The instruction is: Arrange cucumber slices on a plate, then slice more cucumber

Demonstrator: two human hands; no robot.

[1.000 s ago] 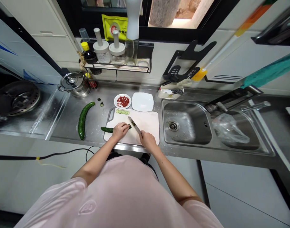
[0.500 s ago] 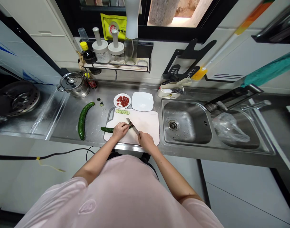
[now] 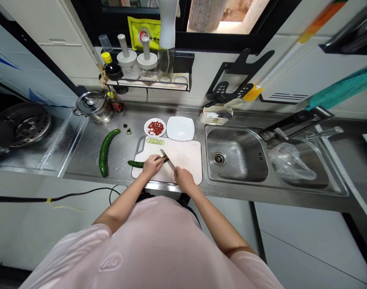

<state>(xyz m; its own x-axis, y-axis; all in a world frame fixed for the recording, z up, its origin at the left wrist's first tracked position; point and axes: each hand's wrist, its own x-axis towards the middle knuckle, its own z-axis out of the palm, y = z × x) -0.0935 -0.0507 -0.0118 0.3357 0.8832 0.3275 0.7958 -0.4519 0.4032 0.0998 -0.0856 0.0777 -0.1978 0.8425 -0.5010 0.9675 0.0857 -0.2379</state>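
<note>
My left hand (image 3: 153, 165) is closed over a cut cucumber (image 3: 135, 164), whose dark green end sticks out to the left past the edge of the white cutting board (image 3: 186, 154). My right hand (image 3: 184, 178) grips a kitchen knife (image 3: 169, 160) by its handle. The blade slants up and left, close against the fingers of my left hand at the cucumber's right end. A row of thin cucumber slices (image 3: 155, 141) lies along the board's far left edge. A whole cucumber (image 3: 106, 152) rests on the steel counter to the left.
Behind the board stand a plate of chopped red pieces (image 3: 155, 128) and a white square dish (image 3: 180, 128). To the right is a sink (image 3: 236, 156); a plastic bag (image 3: 291, 161) lies in the second basin. A lidded pot (image 3: 94, 107) and a wok (image 3: 19, 124) are at left.
Both hands stay in almost the same place. The knife blade has shifted very slightly at the cucumber's end.
</note>
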